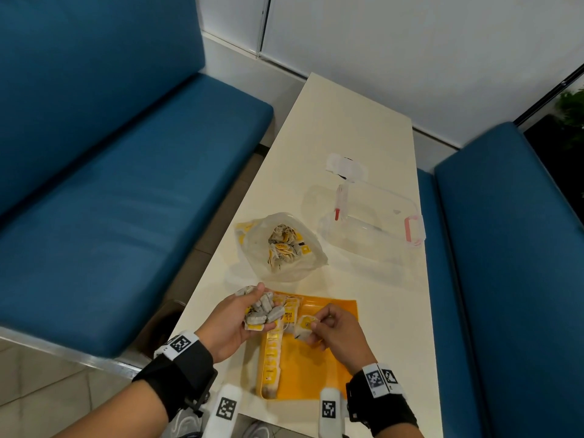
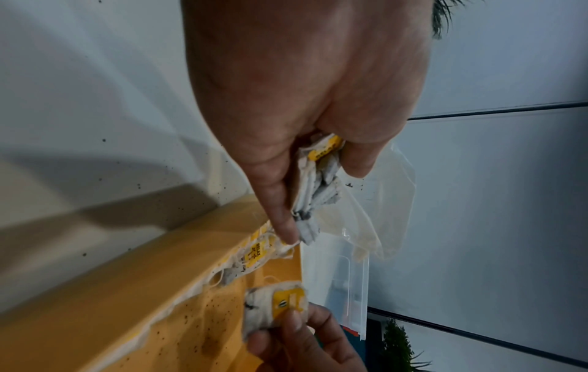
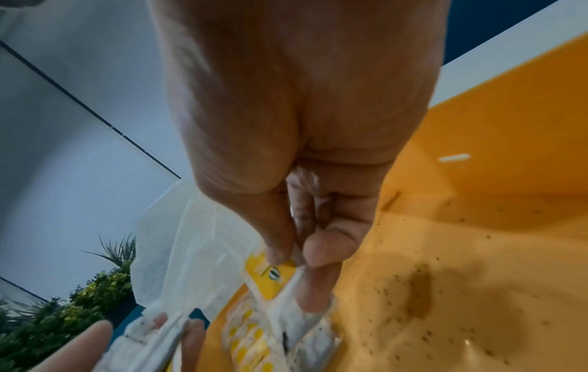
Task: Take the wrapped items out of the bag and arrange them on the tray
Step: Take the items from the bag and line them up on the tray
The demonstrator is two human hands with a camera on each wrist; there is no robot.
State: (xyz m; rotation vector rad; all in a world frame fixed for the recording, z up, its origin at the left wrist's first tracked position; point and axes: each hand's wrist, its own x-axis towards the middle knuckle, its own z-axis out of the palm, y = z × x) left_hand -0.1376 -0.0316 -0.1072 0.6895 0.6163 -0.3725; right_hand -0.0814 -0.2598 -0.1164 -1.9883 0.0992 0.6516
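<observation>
My left hand (image 1: 246,314) grips a bunch of grey tea bags (image 1: 262,309) with yellow tags above the far left corner of the yellow tray (image 1: 319,374). My right hand (image 1: 325,327) pinches a single tea bag (image 1: 304,325) by its yellow tag over the tray. A row of tea bags (image 1: 273,352) lies along the tray's left edge. The open clear plastic bag (image 1: 281,245) beyond the tray holds several more. The left wrist view shows the bunch (image 2: 318,186) in my fingers; in the right wrist view my thumb and fingers pinch the tag (image 3: 273,273).
A clear plastic container (image 1: 373,219) with red clips stands at the table's right side, past the bag. The cream table (image 1: 347,121) is narrow, with blue benches (image 1: 110,184) on both sides. Dark crumbs speckle the tray floor (image 3: 461,289).
</observation>
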